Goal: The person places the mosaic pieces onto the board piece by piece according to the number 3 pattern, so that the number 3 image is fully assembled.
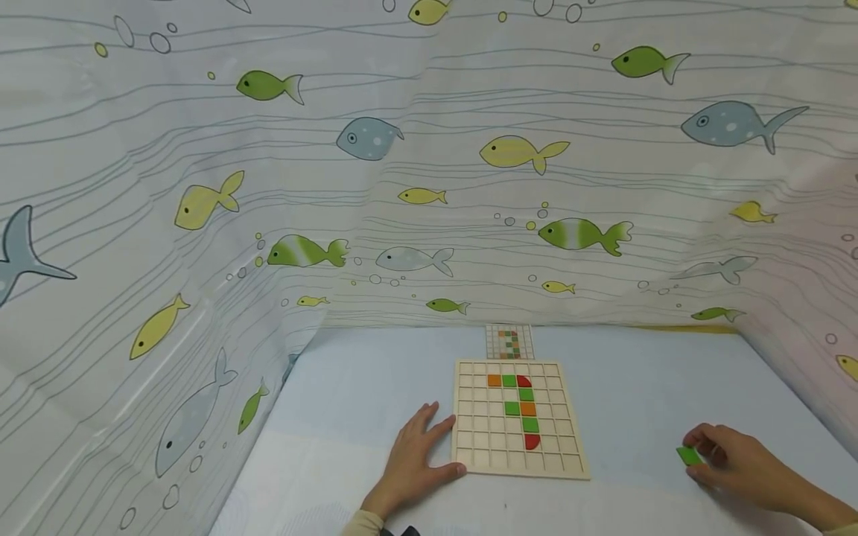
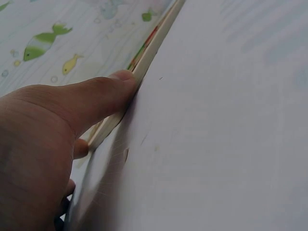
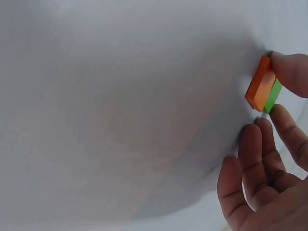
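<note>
A square wooden grid board [image 1: 484,444] lies on the table in the head view, with green, orange and red tiles [image 1: 526,425] set in some of its cells. My left hand [image 1: 410,463] is at the board's lower left corner, fingers spread and fairly straight; in the left wrist view the thumb [image 2: 108,91] touches the board's edge. Off to the right of the board, my right hand [image 1: 740,467] pinches a green tile [image 1: 687,455]. The right wrist view shows an orange tile [image 3: 262,85] against that green one, both between thumb and index finger.
Behind the board, a small card [image 1: 492,350] with a printed grid and coloured pattern lies near the far table edge. A pale cloth covers the table [image 1: 348,387]. Fish-printed curtain [image 1: 462,231] hangs at the back and both sides.
</note>
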Tool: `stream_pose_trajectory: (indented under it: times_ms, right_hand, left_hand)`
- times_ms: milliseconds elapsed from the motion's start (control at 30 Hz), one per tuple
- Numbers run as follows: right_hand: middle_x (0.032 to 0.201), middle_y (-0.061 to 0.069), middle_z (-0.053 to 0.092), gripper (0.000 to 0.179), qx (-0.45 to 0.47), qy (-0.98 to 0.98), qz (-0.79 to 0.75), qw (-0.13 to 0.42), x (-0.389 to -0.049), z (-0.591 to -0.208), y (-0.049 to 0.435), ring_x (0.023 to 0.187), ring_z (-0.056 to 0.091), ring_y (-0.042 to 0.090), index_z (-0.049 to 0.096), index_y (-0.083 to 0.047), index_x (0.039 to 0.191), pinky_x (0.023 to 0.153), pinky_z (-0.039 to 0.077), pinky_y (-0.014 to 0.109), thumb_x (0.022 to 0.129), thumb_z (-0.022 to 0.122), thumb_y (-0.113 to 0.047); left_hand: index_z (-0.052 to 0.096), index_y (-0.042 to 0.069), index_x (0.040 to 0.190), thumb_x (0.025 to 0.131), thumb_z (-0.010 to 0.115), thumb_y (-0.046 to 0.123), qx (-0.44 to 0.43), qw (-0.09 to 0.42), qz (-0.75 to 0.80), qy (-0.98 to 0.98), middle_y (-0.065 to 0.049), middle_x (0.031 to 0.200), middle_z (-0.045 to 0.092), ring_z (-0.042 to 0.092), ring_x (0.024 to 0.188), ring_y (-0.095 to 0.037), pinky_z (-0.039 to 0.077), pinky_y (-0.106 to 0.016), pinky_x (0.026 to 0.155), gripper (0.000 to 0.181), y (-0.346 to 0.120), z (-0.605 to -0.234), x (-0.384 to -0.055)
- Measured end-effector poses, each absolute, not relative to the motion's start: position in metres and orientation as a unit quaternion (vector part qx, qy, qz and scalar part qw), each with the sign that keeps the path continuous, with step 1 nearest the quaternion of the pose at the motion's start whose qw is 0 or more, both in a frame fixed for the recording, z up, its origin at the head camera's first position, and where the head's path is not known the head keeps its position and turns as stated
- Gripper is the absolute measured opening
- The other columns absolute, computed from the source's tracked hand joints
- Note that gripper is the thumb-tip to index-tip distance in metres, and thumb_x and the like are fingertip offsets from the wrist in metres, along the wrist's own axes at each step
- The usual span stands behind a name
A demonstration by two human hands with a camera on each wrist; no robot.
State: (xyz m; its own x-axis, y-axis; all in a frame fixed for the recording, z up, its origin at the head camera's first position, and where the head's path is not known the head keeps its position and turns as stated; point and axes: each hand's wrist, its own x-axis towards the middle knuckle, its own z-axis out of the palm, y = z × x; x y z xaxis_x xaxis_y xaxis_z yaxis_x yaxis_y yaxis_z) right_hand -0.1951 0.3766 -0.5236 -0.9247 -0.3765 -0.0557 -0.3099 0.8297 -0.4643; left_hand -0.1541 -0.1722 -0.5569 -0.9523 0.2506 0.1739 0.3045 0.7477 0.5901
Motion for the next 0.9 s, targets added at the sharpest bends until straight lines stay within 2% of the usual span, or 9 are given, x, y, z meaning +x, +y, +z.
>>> stream_pose_trajectory:
  times_ms: [133, 400, 633, 900]
  right_hand:
    - [0.095, -0.005, 0.067, 0.034, -0.18, 0.952, -0.241, 0.054, -0.195, -0.53, 0.374, 0.079, 0.05, -0.011, 0.068, -0.008, 0.111, 0.066, 0.053, 0.021, 0.089, 0.087, -0.027]
    - [0.093, -0.004, 0.067, 0.029, -0.166, 0.953, -0.249, 0.051, -0.196, -0.536, 0.367, 0.079, 0.052, -0.01, 0.069, -0.009, 0.108, 0.067, 0.055, 0.021, 0.091, 0.084, -0.026]
    - [0.089, -0.005, 0.065, 0.03, -0.135, 0.961, -0.233, 0.055, -0.196, -0.537, 0.355, 0.075, 0.051, -0.007, 0.069, -0.009, 0.103, 0.065, 0.052, 0.021, 0.091, 0.084, -0.032]
    - [0.093, -0.005, 0.064, 0.035, -0.167, 0.957, -0.235, 0.03, -0.192, -0.531, 0.343, 0.078, 0.049, -0.008, 0.069, -0.008, 0.108, 0.064, 0.052, 0.022, 0.092, 0.084, -0.035]
  left_hand:
    - [0.059, 0.019, 0.152, 0.087, 0.077, 0.06, -0.149, 0.044, -0.32, -0.935, -0.02, 0.167, 0.041, 0.034, 0.156, -0.045, 0.032, -0.073, 0.12, 0.079, -0.173, -0.557, -0.155]
    - [0.059, 0.02, 0.152, 0.086, 0.078, 0.061, -0.146, 0.037, -0.32, -0.935, -0.019, 0.168, 0.04, 0.032, 0.157, -0.045, 0.031, -0.073, 0.121, 0.08, -0.173, -0.557, -0.157]
    - [0.059, 0.021, 0.152, 0.086, 0.078, 0.062, -0.143, 0.037, -0.318, -0.937, -0.018, 0.168, 0.04, 0.033, 0.157, -0.044, 0.032, -0.072, 0.121, 0.08, -0.173, -0.556, -0.155]
    - [0.059, 0.022, 0.152, 0.086, 0.077, 0.061, -0.145, 0.043, -0.319, -0.936, -0.018, 0.168, 0.041, 0.034, 0.157, -0.044, 0.032, -0.072, 0.121, 0.079, -0.173, -0.557, -0.153]
